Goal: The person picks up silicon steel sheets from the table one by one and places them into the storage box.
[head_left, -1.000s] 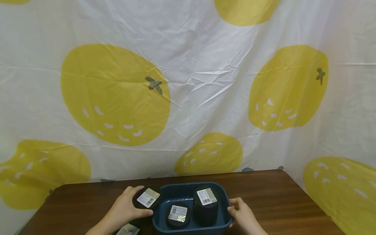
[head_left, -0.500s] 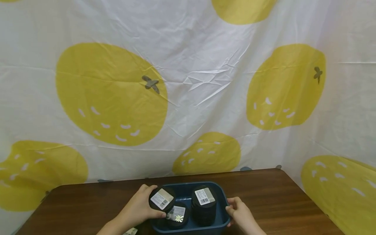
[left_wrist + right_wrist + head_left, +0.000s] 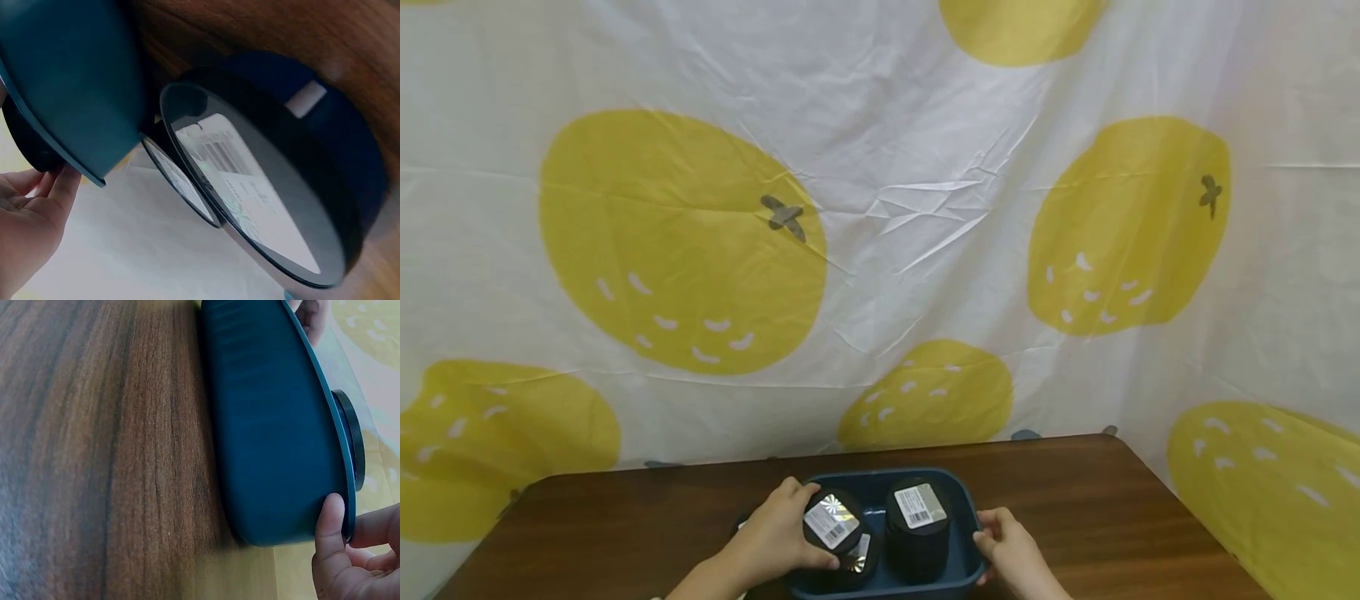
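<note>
My left hand holds a round black jar with a white label on top, over the left side of a blue plastic bin. It overlaps another labelled black jar in the bin. To the right, inside the bin, rises a black stack with a labelled top. My right hand pinches the bin's right rim; in the right wrist view its thumb presses the outer wall. In the left wrist view, my left hand grips the held jar at the rim.
Beside the bin on the left stands a dark blue jar with a black rim and labelled end, and another labelled round one behind it. The brown wooden table meets a white curtain printed with yellow fruit.
My left hand has carried the jar rightward, from the bin's left edge to over the jar inside. My right hand stays on the rim.
</note>
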A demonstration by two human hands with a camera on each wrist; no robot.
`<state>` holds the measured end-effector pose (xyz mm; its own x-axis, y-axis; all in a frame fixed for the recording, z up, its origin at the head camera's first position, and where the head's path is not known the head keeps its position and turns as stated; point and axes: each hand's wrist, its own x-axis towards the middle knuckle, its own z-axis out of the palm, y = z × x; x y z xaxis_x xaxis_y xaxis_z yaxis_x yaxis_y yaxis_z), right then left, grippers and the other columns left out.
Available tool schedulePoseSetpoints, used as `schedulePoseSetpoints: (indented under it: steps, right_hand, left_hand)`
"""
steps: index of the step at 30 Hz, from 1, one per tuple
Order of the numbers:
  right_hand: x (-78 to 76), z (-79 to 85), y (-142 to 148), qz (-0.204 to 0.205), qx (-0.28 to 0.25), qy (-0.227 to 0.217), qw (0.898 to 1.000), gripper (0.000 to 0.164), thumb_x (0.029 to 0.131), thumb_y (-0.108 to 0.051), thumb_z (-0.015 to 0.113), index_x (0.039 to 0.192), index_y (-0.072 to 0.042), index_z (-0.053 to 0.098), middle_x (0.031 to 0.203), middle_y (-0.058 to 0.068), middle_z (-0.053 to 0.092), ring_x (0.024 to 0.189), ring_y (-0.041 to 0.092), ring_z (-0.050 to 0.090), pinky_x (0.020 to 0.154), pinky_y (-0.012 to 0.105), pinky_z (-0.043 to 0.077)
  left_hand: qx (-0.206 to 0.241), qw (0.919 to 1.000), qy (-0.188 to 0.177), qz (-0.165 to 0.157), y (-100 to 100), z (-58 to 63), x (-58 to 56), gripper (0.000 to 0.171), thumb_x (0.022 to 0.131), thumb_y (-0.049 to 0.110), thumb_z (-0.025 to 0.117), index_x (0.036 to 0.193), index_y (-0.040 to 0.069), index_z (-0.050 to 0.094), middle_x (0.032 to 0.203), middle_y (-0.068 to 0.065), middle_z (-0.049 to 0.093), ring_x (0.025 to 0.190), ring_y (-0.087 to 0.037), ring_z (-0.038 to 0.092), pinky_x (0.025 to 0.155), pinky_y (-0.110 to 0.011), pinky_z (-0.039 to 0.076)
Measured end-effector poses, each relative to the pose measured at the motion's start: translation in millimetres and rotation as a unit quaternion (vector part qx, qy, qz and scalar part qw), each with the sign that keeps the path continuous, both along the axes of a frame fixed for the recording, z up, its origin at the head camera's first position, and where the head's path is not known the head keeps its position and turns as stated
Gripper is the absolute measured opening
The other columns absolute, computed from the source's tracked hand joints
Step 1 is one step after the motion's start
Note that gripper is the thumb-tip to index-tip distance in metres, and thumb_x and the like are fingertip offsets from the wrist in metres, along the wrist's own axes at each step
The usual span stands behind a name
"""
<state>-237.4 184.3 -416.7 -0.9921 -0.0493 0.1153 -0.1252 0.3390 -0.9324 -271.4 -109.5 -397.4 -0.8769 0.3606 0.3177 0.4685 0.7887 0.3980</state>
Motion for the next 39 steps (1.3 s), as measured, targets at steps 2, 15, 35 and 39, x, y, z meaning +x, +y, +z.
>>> schedulePoseSetpoints:
  steps: [2, 15, 35, 39]
  right_hand:
    - [-0.4, -0.1, 0, -0.003, -0.003, 0.001, 1.0, 0.03, 0.082, 0.003, 0.047, 0.107, 0.017, 0.039, 0.071, 0.008, 0.042, 0.045, 0.017, 0.049, 0.043, 0.035, 0.048]
    - [-0.3, -0.4, -2, -0.013, 0.008, 0.003, 1.0, 0.029, 0.081, 0.002, 0.049, 0.106, 0.015, 0.041, 0.074, 0.008, 0.041, 0.046, 0.016, 0.049, 0.042, 0.032, 0.048]
    - [0.8, -0.1, 0, -0.008, 0.01, 0.007, 1.0, 0.03, 0.081, 0.003, 0.049, 0.106, 0.016, 0.04, 0.073, 0.008, 0.043, 0.047, 0.016, 0.048, 0.042, 0.036, 0.048]
    - [0.2, -0.3, 0, -0.013, 0.006, 0.004, 1.0, 0.029, 0.081, 0.004, 0.049, 0.106, 0.015, 0.04, 0.074, 0.009, 0.043, 0.049, 0.016, 0.047, 0.043, 0.037, 0.048]
  left_hand:
    - [-0.009, 0.9999, 0.006, -0.004, 3, -0.1, -0.4, 0.091, 0.042, 0.051, 0.077, 0.11, -0.003, 0.052, 0.086, -0.005, 0.046, 0.072, -0.016, 0.048, 0.061, -0.035, 0.046]
    - [-0.035, 0.9991, -0.024, -0.009, 17, -6.2, -4.1, 0.096, 0.043, 0.055, 0.075, 0.112, -0.006, 0.05, 0.094, -0.012, 0.049, 0.081, -0.023, 0.051, 0.066, -0.039, 0.047]
    - [-0.089, 0.9919, -0.08, -0.042, 27, -12.8, -5.2, 0.086, 0.045, 0.05, 0.078, 0.104, -0.008, 0.053, 0.084, -0.008, 0.049, 0.069, -0.015, 0.048, 0.061, -0.034, 0.047]
    - [-0.091, 0.9917, -0.075, -0.051, 27, -12.3, -4.9, 0.084, 0.045, 0.048, 0.078, 0.102, -0.008, 0.054, 0.082, -0.008, 0.049, 0.067, -0.014, 0.048, 0.061, -0.033, 0.048]
